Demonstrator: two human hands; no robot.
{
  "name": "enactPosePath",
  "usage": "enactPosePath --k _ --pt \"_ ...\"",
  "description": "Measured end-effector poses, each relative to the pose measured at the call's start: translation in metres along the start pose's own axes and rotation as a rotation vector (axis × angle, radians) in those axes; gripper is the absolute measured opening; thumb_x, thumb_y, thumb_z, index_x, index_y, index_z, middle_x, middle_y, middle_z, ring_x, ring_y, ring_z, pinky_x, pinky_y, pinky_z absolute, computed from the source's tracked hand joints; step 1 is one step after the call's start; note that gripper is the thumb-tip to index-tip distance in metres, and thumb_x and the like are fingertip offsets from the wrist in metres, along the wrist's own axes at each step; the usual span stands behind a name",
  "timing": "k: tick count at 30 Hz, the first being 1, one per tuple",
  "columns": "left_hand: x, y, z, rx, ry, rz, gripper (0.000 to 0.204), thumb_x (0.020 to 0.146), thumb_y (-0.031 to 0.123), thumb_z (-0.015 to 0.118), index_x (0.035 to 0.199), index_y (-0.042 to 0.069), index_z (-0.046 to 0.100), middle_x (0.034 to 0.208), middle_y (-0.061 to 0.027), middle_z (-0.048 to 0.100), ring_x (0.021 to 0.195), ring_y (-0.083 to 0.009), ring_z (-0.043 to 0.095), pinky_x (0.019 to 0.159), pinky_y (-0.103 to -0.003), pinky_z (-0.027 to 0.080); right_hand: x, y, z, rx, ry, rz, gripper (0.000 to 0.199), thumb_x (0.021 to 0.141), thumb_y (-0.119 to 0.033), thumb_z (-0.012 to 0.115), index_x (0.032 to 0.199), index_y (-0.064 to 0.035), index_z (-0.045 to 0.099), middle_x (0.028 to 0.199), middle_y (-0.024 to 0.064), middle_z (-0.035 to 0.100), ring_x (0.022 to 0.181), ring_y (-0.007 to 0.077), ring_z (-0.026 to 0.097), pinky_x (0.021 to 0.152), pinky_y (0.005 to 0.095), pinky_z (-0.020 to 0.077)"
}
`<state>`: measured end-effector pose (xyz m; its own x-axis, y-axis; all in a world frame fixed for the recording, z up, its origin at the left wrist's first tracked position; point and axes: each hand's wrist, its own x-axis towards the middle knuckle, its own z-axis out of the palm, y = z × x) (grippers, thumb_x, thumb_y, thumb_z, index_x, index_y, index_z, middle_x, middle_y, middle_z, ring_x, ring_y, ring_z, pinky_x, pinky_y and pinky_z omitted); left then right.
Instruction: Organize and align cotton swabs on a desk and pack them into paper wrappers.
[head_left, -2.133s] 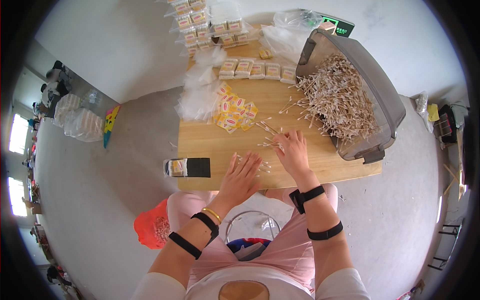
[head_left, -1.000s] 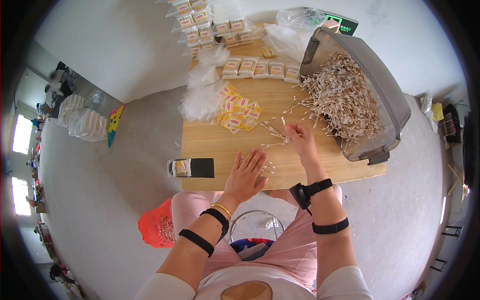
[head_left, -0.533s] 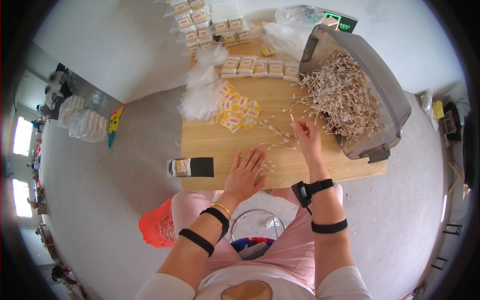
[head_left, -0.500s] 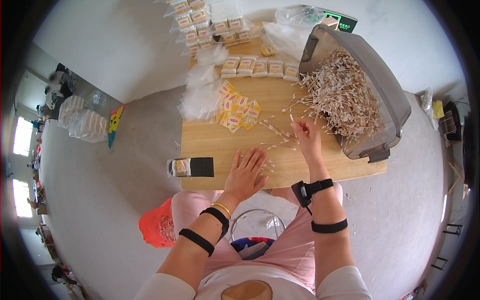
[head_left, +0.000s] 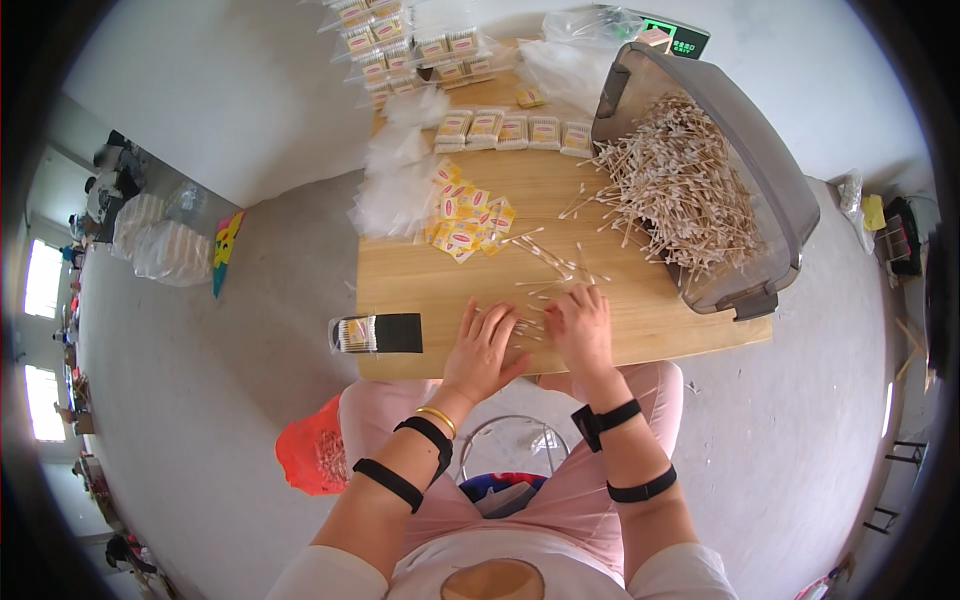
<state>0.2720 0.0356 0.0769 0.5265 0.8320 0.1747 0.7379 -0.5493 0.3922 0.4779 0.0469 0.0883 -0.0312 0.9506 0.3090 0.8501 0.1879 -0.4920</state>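
Two hands are meeting over a small spread of cotton swabs

The person's left hand (head_left: pixel 483 345) is resting palm down on the wooden table (head_left: pixel 655 332), its fingers slightly spread and a little bent. It is partly covering a few cotton swabs (head_left: pixel 527 326), whose white tips are showing between the two hands; it is probably lying so low to keep them from rolling apart. The right hand (head_left: pixel 582 325) is facing it just across those swabs, fingers curling inward; I cannot tell whether they are pinching one or merely touching it.

Just beyond the right fingertips, more loose swabs (head_left: pixel 555 262) are lying crisscross, seemingly within easy picking reach. Farther out and to the right of that grip, a grey bin (head_left: pixel 770 165) is leaning on its side, its open mouth turning a heap of swabs (head_left: pixel 680 185) toward the hand, which is likely making them easier to take.

Ahead of the left fingertips, yellow cards (head_left: pixel 468 220) are lying scattered, with clear bags (head_left: pixel 395 195) sitting beside them. Out to that hand's left, a swab pack (head_left: pixel 357 334) is sitting against a black piece (head_left: pixel 398 333), and a row of packs (head_left: pixel 512 132) is standing well beyond both hands, apparently leaving the near surface for handling.
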Motion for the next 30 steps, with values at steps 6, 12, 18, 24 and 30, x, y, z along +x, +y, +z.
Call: enactPosePath --k 6,12,18,24,30 --pt "0.005 0.003 -0.006 0.065 0.035 0.075 0.075 0.089 0.039 0.071 0.154 0.011 0.043 0.155 -0.0132 0.045 0.144 -0.0322 0.041 0.124 -0.060 0.023 0.010 -0.017 0.005 0.106 0.040 -0.032 0.020 0.078 -0.009 0.074 0.097 -0.0140 0.069 0.102 0.0076 0.059 0.102 0.0310 0.056 0.087 0.0444 0.0451" --pt "0.003 0.005 -0.007 0.066 0.011 0.062 0.071 0.091 0.039 0.068 0.151 0.009 0.046 0.156 -0.0135 0.044 0.146 -0.0319 0.040 0.124 -0.060 0.023 0.018 0.006 -0.019 -0.067 -0.005 -0.069 0.022 0.079 -0.007 0.074 0.098 -0.0141 0.068 0.108 0.0082 0.056 0.104 0.0318 0.053 0.089 0.0454 0.0438" --pt "0.005 0.005 -0.007 0.072 0.012 0.046 0.074 0.092 0.041 0.067 0.151 0.004 0.045 0.157 -0.0139 0.042 0.147 -0.0313 0.039 0.124 -0.059 0.021 0.018 0.007 0.001 -0.053 0.011 -0.060 0.016 0.079 -0.009 0.075 0.093 -0.0132 0.067 0.105 0.0089 0.055 0.103 0.0318 0.053 0.088 0.0454 0.0440" --pt "0.008 0.006 -0.007 0.084 -0.025 0.050 0.081 0.093 0.041 0.065 0.157 0.003 0.035 0.162 -0.0140 0.037 0.151 -0.0310 0.033 0.126 -0.058 0.019 0.016 -0.009 0.026 0.084 -0.008 -0.026 0.013 0.081 -0.009 0.074 0.092 -0.0129 0.069 0.103 0.0088 0.057 0.104 0.0325 0.054 0.089 0.0457 0.0447" --pt "0.003 0.003 -0.008 0.086 -0.039 0.022 0.084 0.093 0.043 0.064 0.158 0.000 0.030 0.164 -0.0166 0.033 0.153 -0.0329 0.030 0.126 -0.057 0.018 0.027 -0.006 0.006 0.077 0.110 0.050 0.015 0.083 -0.009 0.073 0.096 -0.0140 0.071 0.102 0.0087 0.060 0.102 0.0329 0.056 0.087 0.0460 0.0450"
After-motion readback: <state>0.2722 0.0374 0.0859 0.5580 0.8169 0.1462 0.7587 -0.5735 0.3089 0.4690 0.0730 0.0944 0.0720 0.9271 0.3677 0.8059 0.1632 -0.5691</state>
